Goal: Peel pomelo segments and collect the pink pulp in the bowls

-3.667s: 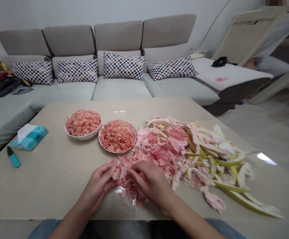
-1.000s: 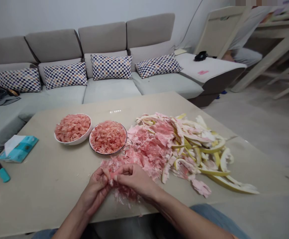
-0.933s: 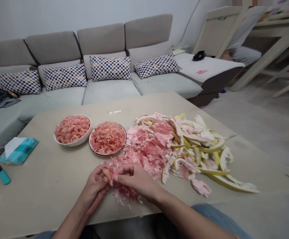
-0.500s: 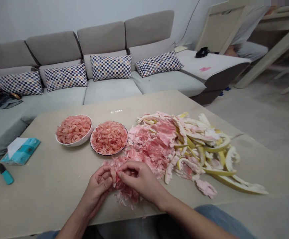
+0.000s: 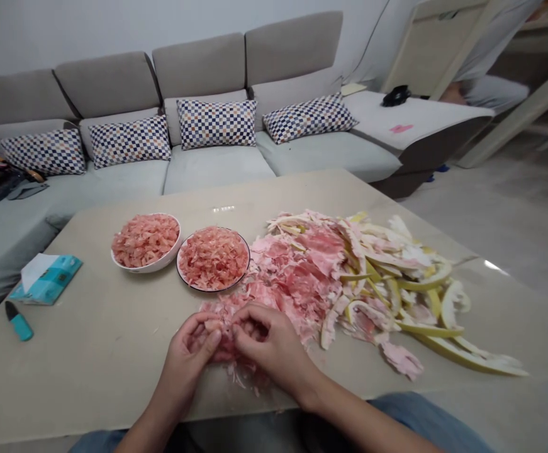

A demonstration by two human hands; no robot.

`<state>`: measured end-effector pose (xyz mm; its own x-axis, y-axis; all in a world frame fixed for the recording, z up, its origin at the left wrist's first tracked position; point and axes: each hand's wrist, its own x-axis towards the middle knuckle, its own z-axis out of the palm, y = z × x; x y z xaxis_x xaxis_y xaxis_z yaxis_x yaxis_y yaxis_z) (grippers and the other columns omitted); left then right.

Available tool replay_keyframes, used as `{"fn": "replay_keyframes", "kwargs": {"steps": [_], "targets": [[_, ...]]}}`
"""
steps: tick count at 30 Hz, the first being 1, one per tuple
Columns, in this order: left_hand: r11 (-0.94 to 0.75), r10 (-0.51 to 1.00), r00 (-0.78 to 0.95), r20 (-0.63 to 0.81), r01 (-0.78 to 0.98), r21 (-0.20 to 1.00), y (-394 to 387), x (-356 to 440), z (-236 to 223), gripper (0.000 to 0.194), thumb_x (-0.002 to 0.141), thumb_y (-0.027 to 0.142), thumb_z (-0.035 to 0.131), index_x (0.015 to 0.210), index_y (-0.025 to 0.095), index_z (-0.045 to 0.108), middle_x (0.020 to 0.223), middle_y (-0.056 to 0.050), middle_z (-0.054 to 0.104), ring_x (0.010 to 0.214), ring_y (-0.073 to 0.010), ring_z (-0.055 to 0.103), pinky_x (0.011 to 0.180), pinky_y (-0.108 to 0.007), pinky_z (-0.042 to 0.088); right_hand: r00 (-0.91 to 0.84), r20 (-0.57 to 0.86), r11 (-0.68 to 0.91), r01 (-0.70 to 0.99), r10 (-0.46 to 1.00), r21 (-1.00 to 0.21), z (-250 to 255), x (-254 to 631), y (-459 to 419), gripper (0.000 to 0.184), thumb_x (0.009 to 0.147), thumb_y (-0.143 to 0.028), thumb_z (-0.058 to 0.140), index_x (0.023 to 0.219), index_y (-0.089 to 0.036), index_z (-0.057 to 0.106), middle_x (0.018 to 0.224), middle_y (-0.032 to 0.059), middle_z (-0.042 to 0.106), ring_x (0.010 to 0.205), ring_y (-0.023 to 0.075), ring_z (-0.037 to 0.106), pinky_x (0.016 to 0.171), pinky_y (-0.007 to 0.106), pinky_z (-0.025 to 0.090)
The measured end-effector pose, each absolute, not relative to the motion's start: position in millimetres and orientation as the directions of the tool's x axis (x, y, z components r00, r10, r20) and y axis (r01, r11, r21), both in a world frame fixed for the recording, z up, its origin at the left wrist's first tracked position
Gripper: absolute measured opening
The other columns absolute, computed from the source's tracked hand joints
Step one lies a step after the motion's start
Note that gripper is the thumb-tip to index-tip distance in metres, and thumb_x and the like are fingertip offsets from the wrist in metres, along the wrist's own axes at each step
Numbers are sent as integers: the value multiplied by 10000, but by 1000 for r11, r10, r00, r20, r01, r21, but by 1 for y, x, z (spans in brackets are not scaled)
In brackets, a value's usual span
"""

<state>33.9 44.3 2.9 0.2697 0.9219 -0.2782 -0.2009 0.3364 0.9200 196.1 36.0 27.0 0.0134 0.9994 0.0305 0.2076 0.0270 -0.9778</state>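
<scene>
My left hand (image 5: pixel 189 349) pinches a small pale-pink piece of pomelo flesh (image 5: pixel 213 326) between thumb and fingers. Close beside it, my right hand (image 5: pixel 276 346) has its thumb and fingertips pressed together; whatever sits in them is too small to make out. Both hands hover over the near end of a heap of pink pomelo membranes (image 5: pixel 297 270). Beyond them stand a dark-rimmed plate (image 5: pixel 201 288) piled with pomelo pulp (image 5: pixel 214 255) and a white bowl (image 5: pixel 163 263) filled with more of it.
Thick yellow-green pomelo peels (image 5: pixel 443 327) spread over the right of the table (image 5: pixel 113 377). At the left lie a blue tissue pack (image 5: pixel 50 283) and a turquoise knife with a black cover (image 5: pixel 19 324). A grey sofa (image 5: pixel 212 170) runs behind; a person (image 5: pixel 491 91) sits far right.
My fingers have shifted slightly around the piece, which now shows less above the left thumb. The whole view has swung a little, moving everything slightly right. Bowl and plate stay put.
</scene>
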Motion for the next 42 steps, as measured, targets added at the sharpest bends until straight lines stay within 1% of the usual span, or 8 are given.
{"fn": "replay_keyframes", "kwargs": {"steps": [9,12,16,19,23,28,32,42], "targets": [[345,910,307,-279,-186,920,42,35,7,290,752,337,736,970,179,627,868,-31,633,757,-164,639,658,-277,562,8,88,82,283,996,-956,35,206,39,98,725,-107,558,683,-158,630,644,-10,556,542,97,468,502,203,365],[327,920,283,-270,-179,928,43,34,6,300,750,340,736,977,178,624,917,-51,652,796,-185,652,660,-279,563,-81,78,99,312,994,-945,36,210,40,74,784,-177,617,825,-172,678,710,4,624,594,117,532,544,215,408],[312,925,281,-255,-182,932,46,34,5,321,739,341,744,987,176,625,962,-74,678,824,-204,664,667,-292,565,-137,129,169,340,982,-925,30,210,39,249,770,-302,731,999,-209,701,901,46,699,795,176,622,687,264,479],[320,922,289,-257,-198,927,46,35,6,358,728,336,755,1018,177,619,956,-77,687,803,-200,671,670,-296,566,-157,230,271,347,960,-898,23,207,37,110,834,-238,671,926,-215,726,892,48,721,838,184,640,752,285,483],[337,921,280,-271,-226,914,46,36,5,408,717,313,770,1067,187,602,945,-61,677,812,-189,661,677,-293,567,-126,305,330,402,944,-854,17,202,33,121,864,-181,605,834,-198,720,791,47,703,741,165,632,679,264,477],[329,927,262,-270,-216,919,44,37,2,214,724,285,766,808,143,630,790,-17,640,760,-152,639,712,-254,542,-107,409,400,534,906,-745,13,198,26,169,870,-186,551,771,-163,686,710,56,642,630,147,582,588,247,439],[315,931,264,-252,-232,920,42,41,4,205,726,279,765,806,137,641,785,-20,635,764,-151,623,720,-254,537,-76,491,432,604,868,-670,16,196,23,208,878,-173,511,743,-157,668,663,57,609,593,143,557,557,242,413],[407,902,306,-305,-367,837,41,45,11,184,729,265,770,805,139,660,767,-14,612,714,-117,588,680,-237,537,-91,518,442,658,851,-610,22,195,23,216,888,-167,492,756,-178,663,667,54,620,599,146,560,573,248,415]]}}
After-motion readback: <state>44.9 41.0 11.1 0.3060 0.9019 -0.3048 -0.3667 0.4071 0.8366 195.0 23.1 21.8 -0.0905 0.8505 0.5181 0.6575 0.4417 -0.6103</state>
